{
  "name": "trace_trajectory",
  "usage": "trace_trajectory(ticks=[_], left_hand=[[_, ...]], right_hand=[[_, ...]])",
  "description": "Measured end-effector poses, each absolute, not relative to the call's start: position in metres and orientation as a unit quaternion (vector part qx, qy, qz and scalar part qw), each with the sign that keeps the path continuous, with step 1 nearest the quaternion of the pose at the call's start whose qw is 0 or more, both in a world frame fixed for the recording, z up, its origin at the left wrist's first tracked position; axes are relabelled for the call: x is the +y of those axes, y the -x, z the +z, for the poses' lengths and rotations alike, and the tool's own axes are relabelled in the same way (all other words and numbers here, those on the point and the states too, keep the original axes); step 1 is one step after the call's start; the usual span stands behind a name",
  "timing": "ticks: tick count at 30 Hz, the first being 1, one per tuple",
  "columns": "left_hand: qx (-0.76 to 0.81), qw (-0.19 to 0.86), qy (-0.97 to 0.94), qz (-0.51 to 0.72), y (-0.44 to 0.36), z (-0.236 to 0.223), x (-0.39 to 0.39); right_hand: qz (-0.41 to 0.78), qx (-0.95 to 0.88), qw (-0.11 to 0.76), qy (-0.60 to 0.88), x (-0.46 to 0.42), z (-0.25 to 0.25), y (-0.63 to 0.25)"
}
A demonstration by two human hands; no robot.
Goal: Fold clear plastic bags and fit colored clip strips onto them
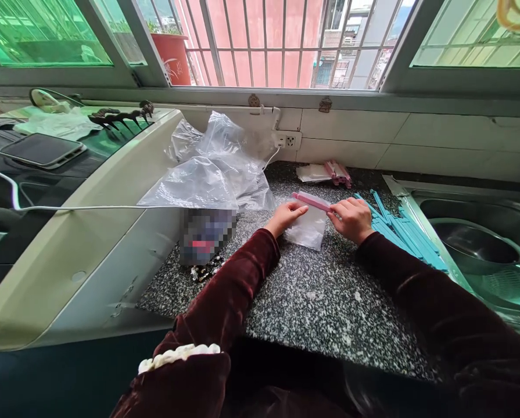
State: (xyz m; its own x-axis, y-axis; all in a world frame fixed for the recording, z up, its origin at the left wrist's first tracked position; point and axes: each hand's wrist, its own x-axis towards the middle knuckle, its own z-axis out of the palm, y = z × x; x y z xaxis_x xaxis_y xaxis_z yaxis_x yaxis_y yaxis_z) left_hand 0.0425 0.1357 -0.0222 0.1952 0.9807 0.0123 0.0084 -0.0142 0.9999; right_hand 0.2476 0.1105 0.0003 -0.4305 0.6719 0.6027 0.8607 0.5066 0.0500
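Observation:
A small clear plastic bag lies over the speckled counter in front of me, with a pink sealing strip running along its top edge. My left hand pinches the bag's top left corner, thumb resting by the strip. Closed around the strip's right end is my right hand, its thumb underneath. Just beyond the right hand, several loose light-blue strips are spread side by side. Behind the bag, against the wall, sits a small pile of flat clear bags with pink strips bunched at its right end.
Large crumpled clear plastic covers the counter's back left, with a blurred-out object below it. A white cable crosses at the left, near a phone. On the right, a metal sink holds a pan.

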Motion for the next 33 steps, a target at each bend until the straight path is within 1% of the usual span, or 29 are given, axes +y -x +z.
trace_trajectory(ticks=[4, 8, 11, 16, 21, 27, 33], left_hand=[[0.435, 0.579, -0.538, 0.431, -0.052, -0.022, 0.155], [0.422, 0.591, -0.516, 0.453, -0.061, -0.023, 0.173], [0.441, 0.556, -0.500, 0.497, -0.068, -0.025, 0.188], [0.485, 0.491, -0.467, 0.553, -0.075, -0.031, 0.213], [0.484, 0.460, -0.456, 0.589, -0.081, -0.032, 0.231], [0.495, 0.449, -0.466, 0.580, -0.087, -0.029, 0.245], [0.478, 0.440, -0.508, 0.566, -0.091, -0.031, 0.259]], right_hand=[[-0.187, -0.809, 0.259, 0.493, 0.133, 0.006, -0.257], [-0.200, -0.790, 0.245, 0.525, 0.156, 0.008, -0.263], [-0.203, -0.776, 0.227, 0.552, 0.173, 0.011, -0.265], [-0.220, -0.749, 0.167, 0.603, 0.196, 0.016, -0.264], [-0.185, -0.698, 0.138, 0.678, 0.213, 0.018, -0.256], [-0.131, -0.634, 0.142, 0.749, 0.230, 0.021, -0.247], [-0.102, -0.600, 0.145, 0.780, 0.240, 0.021, -0.249]])
